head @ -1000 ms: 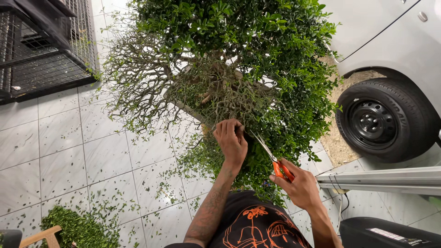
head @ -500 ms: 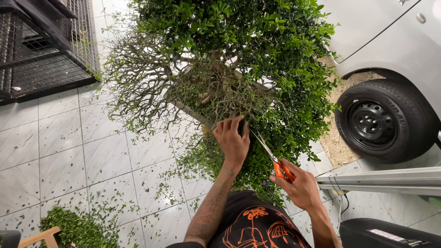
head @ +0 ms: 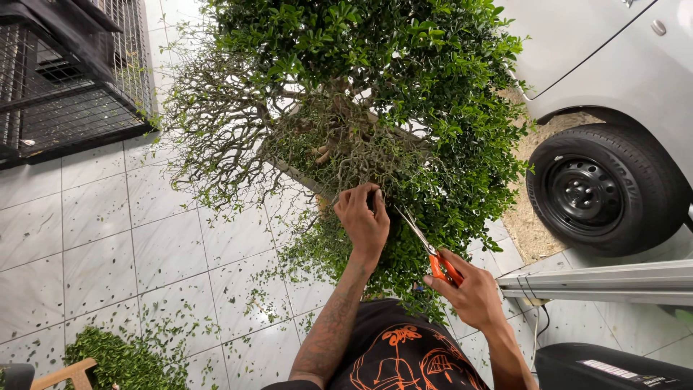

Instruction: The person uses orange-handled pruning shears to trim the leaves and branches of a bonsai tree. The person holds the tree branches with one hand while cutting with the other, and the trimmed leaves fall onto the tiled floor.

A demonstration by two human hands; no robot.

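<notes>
Head view, starting nearest me: my black shirt with an orange print (head: 404, 361) fills the bottom edge. Just beyond it my right hand (head: 473, 292) is closed around the orange handles of one pair of scissors (head: 432, 249), the thin blades parted and pointing up-left toward my other hand. My left hand (head: 364, 220) is curled into the twigs at the near edge of the shrub (head: 361, 94), fingers pinching a small cluster of growth; I cannot tell exactly which stem it grips.

As far as I can judge, the trimming is partly done. The left part of the shrub is bare, wiry branches with hardly any leaves, while the right and far parts are dense and green, so much foliage remains. Cut leaves are scattered over the pale tiled floor (head: 94, 245), and one heap of clippings (head: 119, 361) lies near-left beside a wooden piece (head: 61, 375).

Counting: one shrub, one pair of scissors, two hands of mine, one heap. Farther off, one dark wire cage (head: 65, 72) stands far-left, and one light car with a single black wheel (head: 603, 191) in view sits on the right.
</notes>
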